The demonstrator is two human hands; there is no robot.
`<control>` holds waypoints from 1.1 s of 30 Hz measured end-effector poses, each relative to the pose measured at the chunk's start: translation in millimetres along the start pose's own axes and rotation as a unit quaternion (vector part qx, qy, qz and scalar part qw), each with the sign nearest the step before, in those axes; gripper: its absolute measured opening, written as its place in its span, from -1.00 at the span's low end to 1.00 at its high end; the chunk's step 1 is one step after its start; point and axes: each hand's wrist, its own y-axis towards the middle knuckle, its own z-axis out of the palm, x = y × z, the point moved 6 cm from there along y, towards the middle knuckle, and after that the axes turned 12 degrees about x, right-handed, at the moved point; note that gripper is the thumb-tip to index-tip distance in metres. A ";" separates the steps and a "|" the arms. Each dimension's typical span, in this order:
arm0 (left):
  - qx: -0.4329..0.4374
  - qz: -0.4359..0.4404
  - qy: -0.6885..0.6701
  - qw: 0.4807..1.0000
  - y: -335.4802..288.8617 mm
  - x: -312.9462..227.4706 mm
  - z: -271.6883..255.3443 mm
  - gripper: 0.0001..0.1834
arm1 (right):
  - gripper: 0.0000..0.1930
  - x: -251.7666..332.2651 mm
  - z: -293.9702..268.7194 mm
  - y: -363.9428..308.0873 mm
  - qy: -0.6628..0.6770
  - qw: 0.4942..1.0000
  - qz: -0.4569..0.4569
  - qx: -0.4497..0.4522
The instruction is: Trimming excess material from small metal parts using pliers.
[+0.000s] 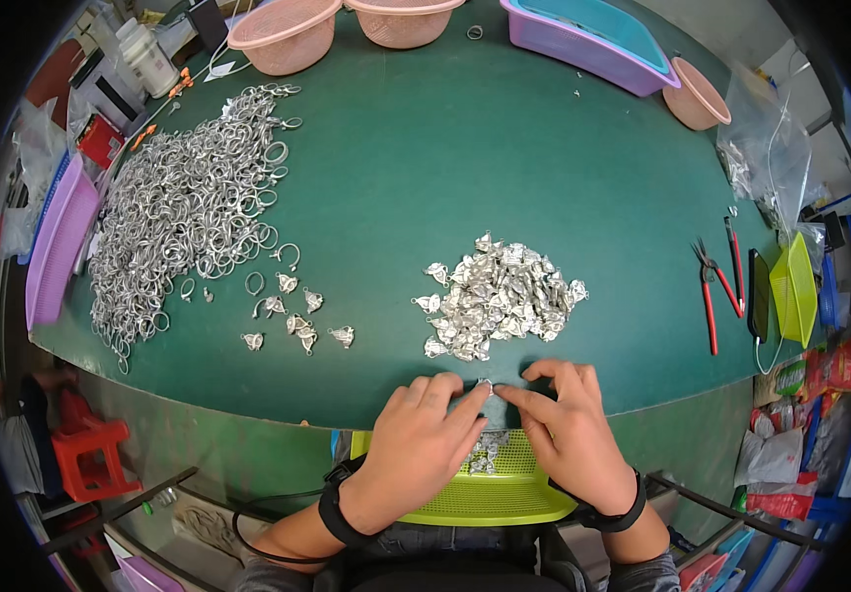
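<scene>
Steadying small silver piece [486, 384] between fingertips of left hand [418, 432] and right hand [573, 426], just bodyward of charm pile [509, 301], apparently for fine control. Held with tips almost meeting; cannot tell whether pinched by either hand alone. Noting lime basket [485, 507] farther bodyward of charm pile, likely placed to catch pieces.

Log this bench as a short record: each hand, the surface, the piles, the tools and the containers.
Left hand: fingertips at a small silver piece
Right hand: index fingertip at the same piece
Surface: green table
Pile ahead: silver charms
Pile left: larger heap of silver rings
Tools right: red-handled pliers
Far-side containers: two large pink baskets, purple basket
Below near edge: lime tray holding silver pieces
</scene>
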 end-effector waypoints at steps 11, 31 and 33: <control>0.022 0.032 -0.053 0.998 -6.0 4.8 3.6 -0.76 | -0.59 5.3 -6.9 7.4 0.002 1.000 0.003 0.000; 0.062 0.045 -0.023 0.997 -12.5 2.1 -1.5 -0.73 | -0.62 7.4 -9.0 14.9 -0.006 1.000 -0.026 0.003; 0.073 0.061 -0.020 0.995 -11.8 -0.1 -0.1 -0.75 | -0.71 8.5 -12.2 18.3 0.028 0.998 -0.021 -0.044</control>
